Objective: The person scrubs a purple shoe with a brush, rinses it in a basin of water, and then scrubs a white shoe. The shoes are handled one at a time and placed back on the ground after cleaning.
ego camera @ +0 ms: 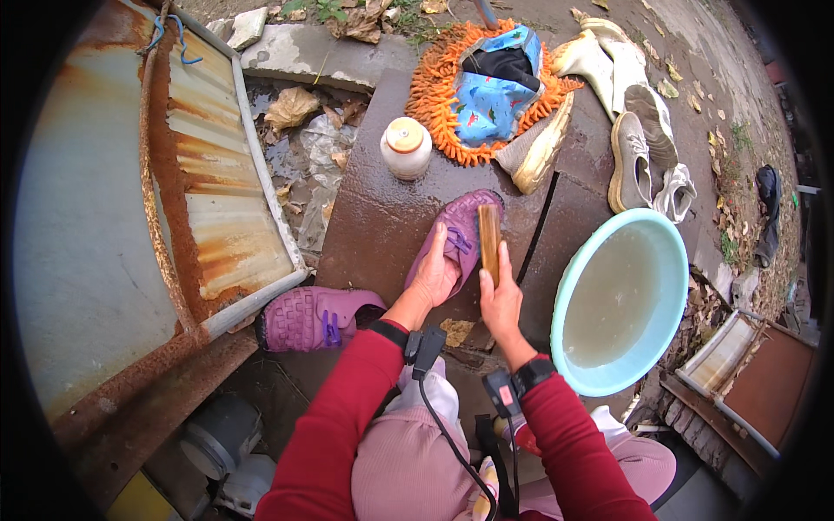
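Observation:
My left hand grips a purple shoe near its heel opening, above a wet brown slab. In my right hand is a wooden-backed scrubbing brush, its back turned up. The brush lies along the shoe's right side; its bristles are mostly hidden. A second purple shoe with violet laces rests left of my left wrist. To the right stands a light-blue plastic basin holding cloudy water.
Ahead are a lidded white jar, an orange chenille mop head with blue printed cloth, and a wet shoe. Grey sneakers and white boots lie beyond the basin. A rusty metal panel borders the left.

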The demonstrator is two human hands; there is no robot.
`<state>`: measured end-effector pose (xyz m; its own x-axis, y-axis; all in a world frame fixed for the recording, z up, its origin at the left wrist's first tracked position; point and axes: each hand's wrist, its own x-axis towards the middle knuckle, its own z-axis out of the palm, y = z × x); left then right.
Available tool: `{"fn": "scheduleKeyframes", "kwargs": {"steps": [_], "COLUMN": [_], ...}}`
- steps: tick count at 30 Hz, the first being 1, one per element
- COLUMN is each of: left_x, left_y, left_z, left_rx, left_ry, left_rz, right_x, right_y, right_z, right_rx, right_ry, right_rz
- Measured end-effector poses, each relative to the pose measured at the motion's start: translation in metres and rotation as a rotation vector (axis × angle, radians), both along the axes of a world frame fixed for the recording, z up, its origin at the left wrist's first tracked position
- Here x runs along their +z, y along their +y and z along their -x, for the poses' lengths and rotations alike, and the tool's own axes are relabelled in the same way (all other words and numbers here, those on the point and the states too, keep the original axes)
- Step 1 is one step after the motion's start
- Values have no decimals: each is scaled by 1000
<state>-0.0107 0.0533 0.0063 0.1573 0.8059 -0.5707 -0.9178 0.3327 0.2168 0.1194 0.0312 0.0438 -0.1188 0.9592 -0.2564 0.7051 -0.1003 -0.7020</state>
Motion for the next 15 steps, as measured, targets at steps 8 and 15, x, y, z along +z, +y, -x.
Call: {"fn": "scheduleKeyframes", "kwargs": {"steps": [8, 15], "left_x": [-5, -7], "left_y": [2, -4], "left_z": [-1, -2], "left_rx": [65, -50], "left_ry": [75, 132], "left_rz": [102, 121], "right_x": [-3, 1], "right_y": [-28, 4], "right_z": [-3, 5], "right_rx": [17, -68], "right_ry": [63, 115], "right_rz": [-73, -41]}}
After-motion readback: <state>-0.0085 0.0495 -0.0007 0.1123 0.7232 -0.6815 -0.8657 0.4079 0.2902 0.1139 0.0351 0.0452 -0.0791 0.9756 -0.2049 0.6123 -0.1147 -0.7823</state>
